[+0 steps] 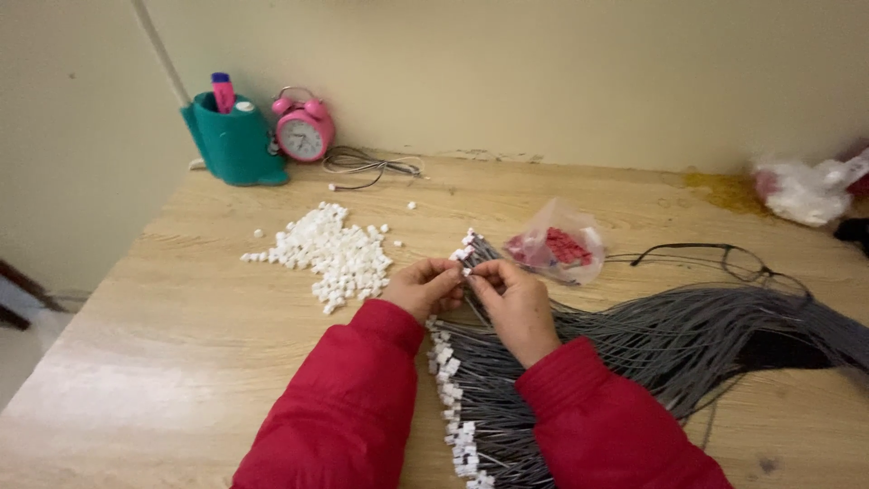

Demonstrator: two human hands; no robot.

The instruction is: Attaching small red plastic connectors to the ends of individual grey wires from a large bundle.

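My left hand (424, 286) pinches a small white connector at the end of a thin grey wire. My right hand (516, 303) grips the same wire just behind it; the fingertips of both hands meet above the wooden table (181, 335). A thick bundle of grey wires (670, 344) runs from under my hands to the right. Finished wire ends with white connectors (453, 398) fan out below my left wrist. A pile of loose white connectors (333, 254) lies to the left of my hands. Both sleeves are red.
A clear bag of red parts (557, 246) sits just beyond my right hand. Eyeglasses (724, 261) lie at right. A teal pen holder (233, 140), a pink alarm clock (303, 131) and a coiled cable (371, 166) stand by the wall. A plastic bag (806, 190) lies far right.
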